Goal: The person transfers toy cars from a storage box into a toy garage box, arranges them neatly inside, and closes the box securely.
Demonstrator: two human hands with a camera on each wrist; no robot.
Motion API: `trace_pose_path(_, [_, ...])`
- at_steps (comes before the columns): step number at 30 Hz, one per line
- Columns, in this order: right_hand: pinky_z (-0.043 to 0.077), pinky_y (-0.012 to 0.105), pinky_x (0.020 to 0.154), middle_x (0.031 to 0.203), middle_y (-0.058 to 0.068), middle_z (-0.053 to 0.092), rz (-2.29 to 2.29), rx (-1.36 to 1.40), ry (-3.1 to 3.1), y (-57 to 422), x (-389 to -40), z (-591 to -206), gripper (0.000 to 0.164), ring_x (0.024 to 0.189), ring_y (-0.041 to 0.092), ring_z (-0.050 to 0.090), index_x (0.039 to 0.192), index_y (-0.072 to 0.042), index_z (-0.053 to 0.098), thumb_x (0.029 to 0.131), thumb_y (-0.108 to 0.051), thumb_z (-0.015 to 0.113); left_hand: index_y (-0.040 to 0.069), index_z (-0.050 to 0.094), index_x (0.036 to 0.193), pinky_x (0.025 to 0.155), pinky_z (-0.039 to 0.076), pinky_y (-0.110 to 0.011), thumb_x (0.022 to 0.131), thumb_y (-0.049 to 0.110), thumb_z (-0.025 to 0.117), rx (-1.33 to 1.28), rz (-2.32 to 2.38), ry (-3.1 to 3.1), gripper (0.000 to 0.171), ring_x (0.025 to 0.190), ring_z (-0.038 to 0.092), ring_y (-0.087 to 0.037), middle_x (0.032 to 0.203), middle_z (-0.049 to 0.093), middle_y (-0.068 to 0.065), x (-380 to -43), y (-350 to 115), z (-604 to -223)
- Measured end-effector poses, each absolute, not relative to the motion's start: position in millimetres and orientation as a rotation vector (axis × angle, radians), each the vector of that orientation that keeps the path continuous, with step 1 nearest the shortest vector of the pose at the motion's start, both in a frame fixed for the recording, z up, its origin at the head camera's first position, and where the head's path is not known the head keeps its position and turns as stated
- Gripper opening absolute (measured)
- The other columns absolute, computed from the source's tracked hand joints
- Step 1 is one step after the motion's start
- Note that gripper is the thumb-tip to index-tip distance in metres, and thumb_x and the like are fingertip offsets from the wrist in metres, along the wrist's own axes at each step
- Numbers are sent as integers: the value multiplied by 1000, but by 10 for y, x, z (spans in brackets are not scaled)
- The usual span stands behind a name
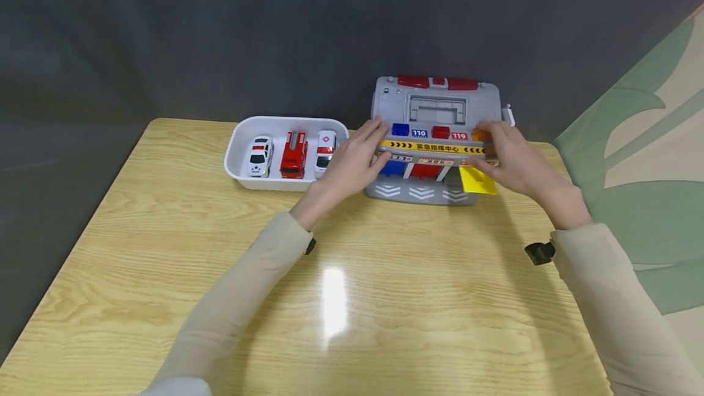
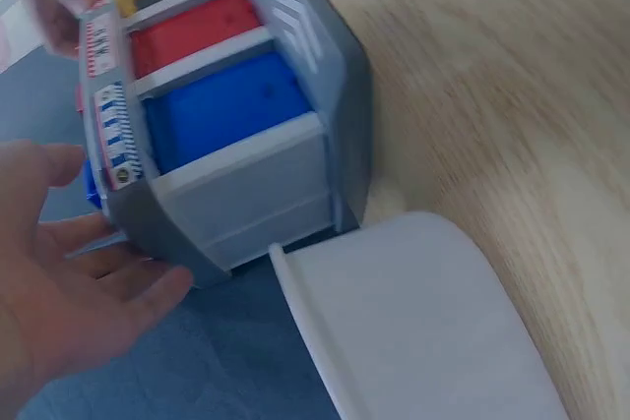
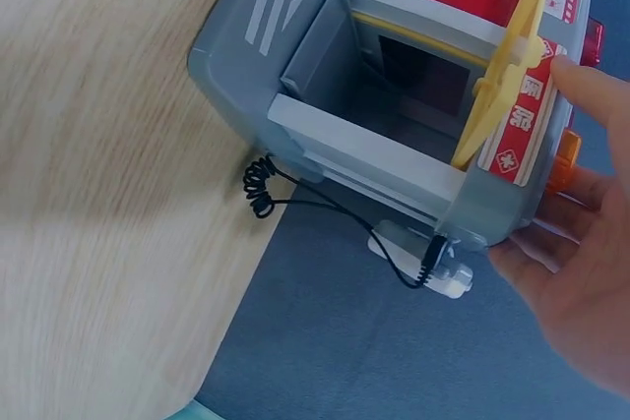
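A grey toy garage stands at the back of the table, with a blue door, a red door and a raised yellow door. Behind the yellow door the bay shows bare walls. My left hand rests at the garage's left front corner, its fingers fairly straight and its thumb apart. At the right front corner my right hand holds the roof edge, with the thumb by the red-and-white sign and the fingers round behind, near an orange button.
Left of the garage sits a white tray with a white police car, a red fire truck and a white ambulance. A coiled black cord and a white handpiece hang at the garage's right side. A dark curtain stands behind.
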State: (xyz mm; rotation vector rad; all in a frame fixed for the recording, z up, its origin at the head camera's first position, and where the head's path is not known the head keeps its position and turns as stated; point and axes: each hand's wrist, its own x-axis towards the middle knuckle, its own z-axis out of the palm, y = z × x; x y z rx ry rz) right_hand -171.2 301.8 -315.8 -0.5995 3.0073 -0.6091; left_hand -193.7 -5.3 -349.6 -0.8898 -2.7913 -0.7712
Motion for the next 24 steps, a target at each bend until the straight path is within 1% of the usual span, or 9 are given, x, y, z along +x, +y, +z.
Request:
trace_pose_path(4, [49, 55, 86, 126, 28, 39, -611, -623, 3028, 3057, -1716, -3171, 67, 107, 41, 48, 136, 10, 34, 88, -17, 73, 5, 45, 144, 113, 25, -34, 100, 29, 53, -926, -978, -2789, 51, 141, 30, -23, 153, 34, -12, -1920, -118, -3440])
trace_pose_path(7, [49, 55, 85, 124, 27, 40, -616, -645, 3034, 3074, -1733, -3184, 65, 108, 41, 44, 134, 9, 36, 87, -17, 74, 5, 48, 141, 111, 30, -31, 100, 27, 54, -926, -1083, -2783, 47, 136, 37, -21, 149, 41, -11, -1934, -202, -3412])
trace_pose_path(9, [49, 57, 84, 126, 27, 38, -628, -650, 3025, 3081, -1739, -3189, 66, 110, 43, 42, 134, 9, 36, 87, -18, 73, 4, 49, 139, 107, 35, -30, 100, 25, 53, -909, -1170, -2779, 44, 131, 44, -21, 144, 47, -11, -1956, -272, -3408])
trace_pose_path(13, [47, 58, 85, 131, 29, 34, -632, -645, 3012, 3134, -1744, -3200, 67, 113, 45, 37, 136, 10, 35, 88, -18, 73, 2, 55, 132, 95, 45, -29, 101, 21, 52, -818, -1371, -2767, 36, 112, 57, -22, 128, 59, -11, -2015, -399, -3423])
trace_pose_path(15, [46, 55, 85, 132, 29, 35, -638, -666, 3018, 3177, -1746, -3205, 68, 110, 44, 36, 136, 11, 36, 86, -13, 74, 0, 58, 127, 86, 49, -28, 101, 18, 51, -726, -1487, -2762, 32, 100, 61, -21, 118, 63, -13, -2041, -469, -3439])
trace_pose_path(17, [41, 54, 85, 134, 29, 35, -651, -692, 3016, 3212, -1764, -3211, 68, 110, 44, 36, 136, 12, 37, 84, -10, 75, -1, 60, 122, 78, 50, -27, 100, 16, 51, -608, -1533, -2769, 29, 90, 64, -22, 109, 66, -15, -2071, -552, -3454])
trace_pose_path(19, [37, 54, 86, 137, 29, 35, -684, -715, 3010, 3225, -1788, -3209, 67, 111, 44, 35, 135, 13, 39, 83, -6, 76, -2, 61, 119, 73, 51, -28, 99, 15, 52, -504, -1533, -2791, 28, 84, 65, -22, 103, 67, -17, -2103, -649, -3464])
trace_pose_path(21, [36, 56, 89, 139, 29, 34, -709, -716, 3002, 3218, -1814, -3207, 67, 114, 44, 34, 135, 13, 39, 82, -5, 76, -3, 62, 118, 73, 50, -30, 98, 15, 53, -421, -1452, -2834, 28, 84, 65, -23, 101, 68, -17, -2138, -735, -3477])
trace_pose_path(24, [36, 57, 89, 142, 29, 32, -716, -695, 2995, 3216, -1816, -3203, 67, 115, 44, 33, 136, 14, 38, 83, -6, 75, -5, 59, 121, 83, 48, -36, 97, 18, 53, -329, -1298, -2911, 34, 95, 63, -28, 104, 67, -18, -2173, -795, -3509])
